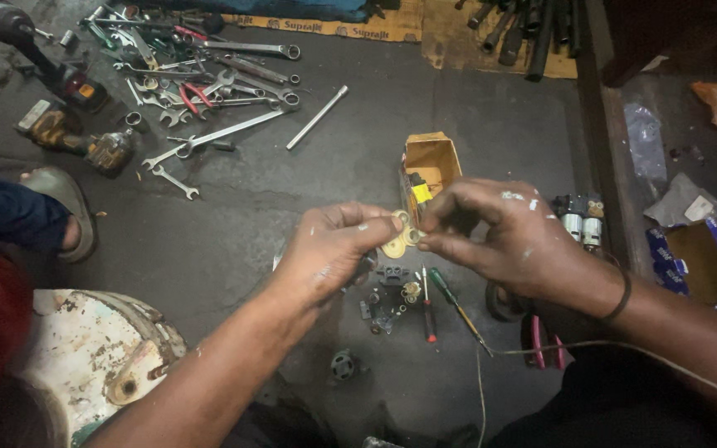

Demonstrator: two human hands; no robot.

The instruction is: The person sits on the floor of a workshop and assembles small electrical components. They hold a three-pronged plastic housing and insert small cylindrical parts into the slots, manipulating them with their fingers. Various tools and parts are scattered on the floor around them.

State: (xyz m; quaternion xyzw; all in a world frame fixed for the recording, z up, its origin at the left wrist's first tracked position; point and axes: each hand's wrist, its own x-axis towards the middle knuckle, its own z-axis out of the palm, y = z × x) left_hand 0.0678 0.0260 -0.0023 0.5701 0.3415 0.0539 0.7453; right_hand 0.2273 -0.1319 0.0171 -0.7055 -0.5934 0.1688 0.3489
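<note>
Left hand (325,249) and right hand (491,232) both pinch a small brass plate (397,236), which could slip among loose parts (387,299) below.

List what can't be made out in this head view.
- Small brass-coloured part: mostly covered by the fingertips of the left hand and right hand; its shape is unclear.
- Open yellow box: contents partly behind the right hand.
- Tiny parts on the floor: too small to identify.
- Pink-handled pliers: jaws hidden under the right forearm.

hands (408,241) over floor, open box (431,166) just behind, screwdrivers (441,303) below, wrenches (209,91) far left behind
</note>
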